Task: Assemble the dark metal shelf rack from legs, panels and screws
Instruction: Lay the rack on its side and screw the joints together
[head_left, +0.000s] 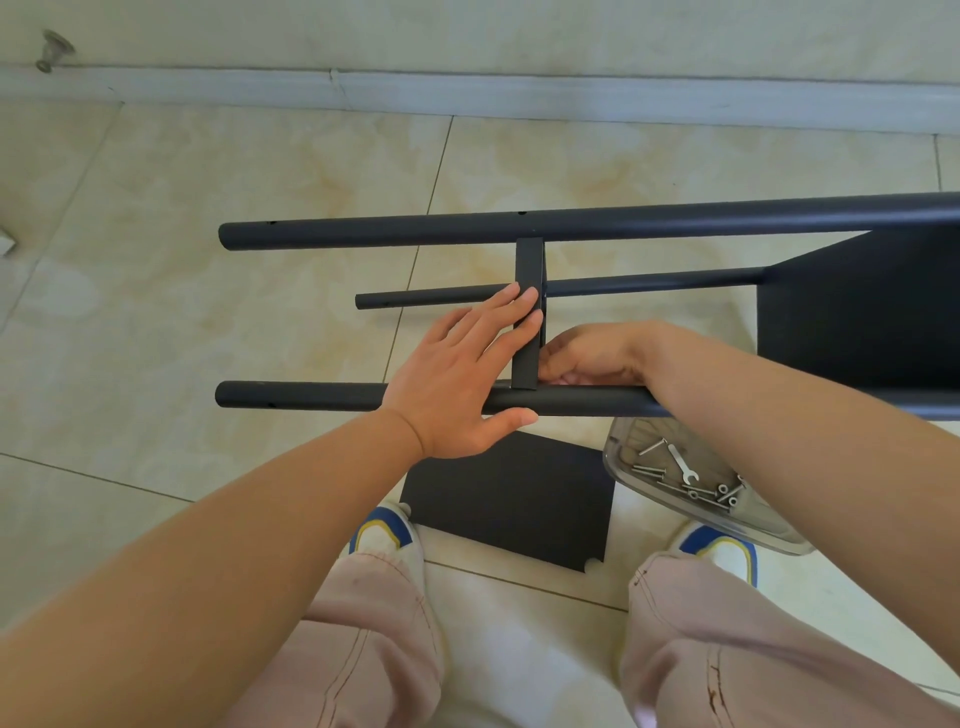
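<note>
Three dark legs (623, 221) of the rack lie on their side over the beige tiled floor (208, 208), long axis running left to right, free ends pointing left. I see my left hand (462, 374) flat, fingers straight against the edge-on middle panel (529, 270). My right hand (587, 356) curls behind that panel; what it pinches I cannot tell. A loose panel (509, 499) and a clear tray (649, 499) of screws (696, 491) lie near my shoes, the skirting board (467, 96) beyond.
</note>
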